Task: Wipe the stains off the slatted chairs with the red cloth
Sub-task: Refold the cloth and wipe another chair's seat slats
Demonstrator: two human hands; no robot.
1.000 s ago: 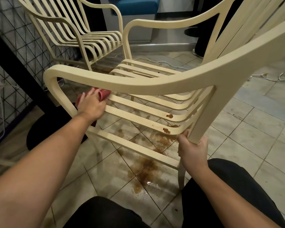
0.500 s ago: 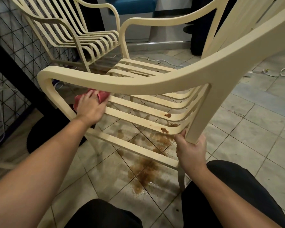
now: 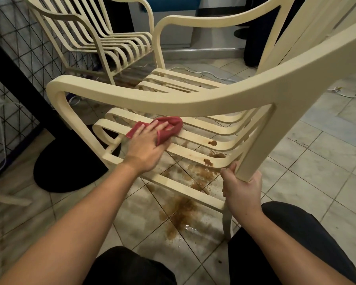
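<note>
pale tiled floor fills the room, with a brown spill spread across it under the near chair, which takes up the middle of the frame. a second slatted chair stands at the upper left beside a wire grid, and a white cable trails along the right edge.

the red cloth lies on the seat slats just below the near armrest, at centre frame. the left hand presses it down flat, fingers straight and spread over the fabric. the right hand, lower right of centre, is wrapped firmly around the chair's front upright, holding the frame steady.

a second ago the cloth was bunched at the left end of the slats near the curved front edge; now it has travelled right along them toward the middle. so the wiping stroke is under way and heading for the dirt. two dark stains sit on the slats to the right of the cloth, apart from it and untouched, so this chair is only partly done and the other one looks yet to be started. the slats already passed over seem cleaner, though in this dim light a faint brown film may remain.
</note>
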